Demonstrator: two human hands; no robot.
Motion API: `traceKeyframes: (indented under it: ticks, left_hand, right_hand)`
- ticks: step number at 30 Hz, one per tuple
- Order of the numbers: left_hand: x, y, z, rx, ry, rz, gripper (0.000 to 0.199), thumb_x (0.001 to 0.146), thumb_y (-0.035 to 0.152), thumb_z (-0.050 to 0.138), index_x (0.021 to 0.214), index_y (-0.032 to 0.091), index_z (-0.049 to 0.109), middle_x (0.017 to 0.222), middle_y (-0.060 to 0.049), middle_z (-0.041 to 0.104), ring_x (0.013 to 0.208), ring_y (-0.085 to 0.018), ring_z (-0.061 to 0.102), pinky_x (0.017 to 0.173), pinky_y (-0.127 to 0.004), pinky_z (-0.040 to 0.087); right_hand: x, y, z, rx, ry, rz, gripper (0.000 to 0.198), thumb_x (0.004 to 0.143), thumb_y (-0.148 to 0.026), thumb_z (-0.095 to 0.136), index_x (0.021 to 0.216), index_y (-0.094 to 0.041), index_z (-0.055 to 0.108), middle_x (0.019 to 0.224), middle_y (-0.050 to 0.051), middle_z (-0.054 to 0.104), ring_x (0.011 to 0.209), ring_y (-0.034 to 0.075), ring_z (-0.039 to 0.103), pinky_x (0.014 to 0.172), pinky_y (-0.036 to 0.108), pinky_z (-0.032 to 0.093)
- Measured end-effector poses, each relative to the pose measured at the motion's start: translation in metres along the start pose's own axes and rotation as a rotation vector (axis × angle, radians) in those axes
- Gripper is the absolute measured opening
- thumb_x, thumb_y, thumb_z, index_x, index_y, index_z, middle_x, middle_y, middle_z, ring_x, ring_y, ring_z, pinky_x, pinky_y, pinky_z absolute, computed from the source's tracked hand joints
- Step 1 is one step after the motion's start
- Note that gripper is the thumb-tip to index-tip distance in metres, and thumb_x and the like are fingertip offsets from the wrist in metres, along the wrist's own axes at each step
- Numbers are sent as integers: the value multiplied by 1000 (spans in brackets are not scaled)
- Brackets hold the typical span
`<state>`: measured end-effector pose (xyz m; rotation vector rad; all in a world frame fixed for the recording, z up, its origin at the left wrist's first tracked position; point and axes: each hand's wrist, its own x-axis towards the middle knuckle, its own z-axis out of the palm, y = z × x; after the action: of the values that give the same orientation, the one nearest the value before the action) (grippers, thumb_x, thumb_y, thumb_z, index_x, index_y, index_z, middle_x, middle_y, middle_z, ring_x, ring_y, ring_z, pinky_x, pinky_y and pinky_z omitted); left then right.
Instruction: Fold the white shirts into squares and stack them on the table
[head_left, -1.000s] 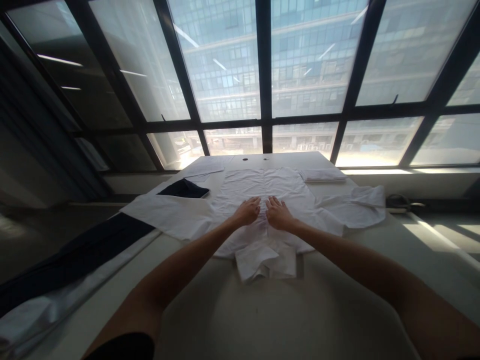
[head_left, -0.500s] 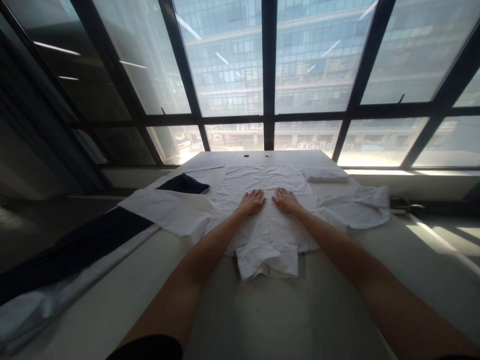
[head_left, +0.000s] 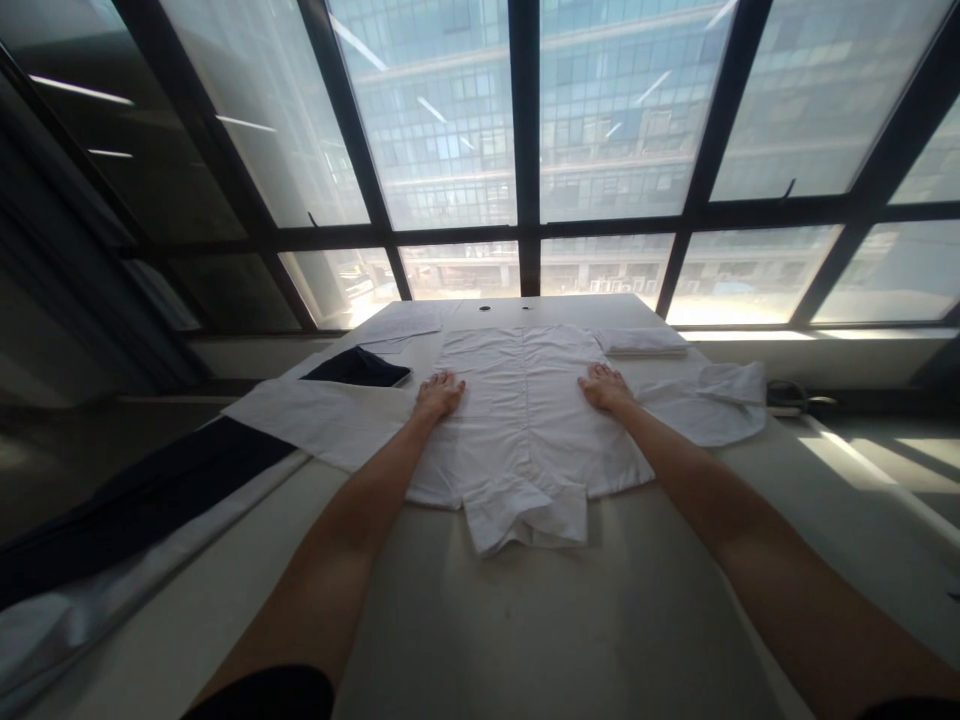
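Observation:
A white shirt lies spread on a white table, its collar towards me and its sleeves stretched out to both sides. Down its middle runs a gathered seam or placket with small wrinkles beside it. My left hand rests flat on the shirt's left side, near where the left sleeve begins. On the other side my right hand lies flat on the cloth, close to the right sleeve. Both hands have their fingers stretched out and hold nothing.
Dark navy cloth lies beyond the left sleeve, and a longer dark piece runs along the table's left edge over white fabric. A folded white cloth sits at the back right. Large windows stand behind the table.
My hands have slid apart from the shirt's middle, the left one leftward and the right one rightward. The cloth between them looks flatter. The view has shifted slightly.

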<state>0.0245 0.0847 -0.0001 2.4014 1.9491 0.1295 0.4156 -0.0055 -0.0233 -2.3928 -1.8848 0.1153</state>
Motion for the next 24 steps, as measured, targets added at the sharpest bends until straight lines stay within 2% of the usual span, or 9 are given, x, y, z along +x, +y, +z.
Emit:
traceKeyframes:
  ticks: [12,18,21,24]
  left_hand:
    - [-11,0,-2,11,-3,-9,67,107,51,22,163,14,32,172,-14,22,158,-33,21,126,-52,19]
    - [-29,1,-3,14,-17,-28,69,107,52,21,164,15,30,172,-12,21,158,-33,20,126,-53,18]
    - [-43,-1,-1,19,12,-26,68,107,52,22,163,15,33,172,-13,24,157,-34,22,125,-53,19]
    - [-60,-4,1,31,53,-14,66,107,51,23,161,16,37,170,-14,27,156,-35,25,124,-55,21]
  right_hand:
    - [-9,1,1,3,30,-28,69,107,-47,21,165,-9,27,172,19,20,158,27,17,125,46,13]
    - [-23,2,2,5,33,-49,68,107,-47,21,164,-10,29,172,18,21,158,27,18,125,47,14]
    - [-37,3,1,-5,43,-67,67,107,-47,22,164,-13,30,172,17,22,158,26,19,124,48,15]
    - [-54,4,2,-18,52,-78,68,107,-47,21,164,-10,30,171,18,23,158,28,21,125,48,16]
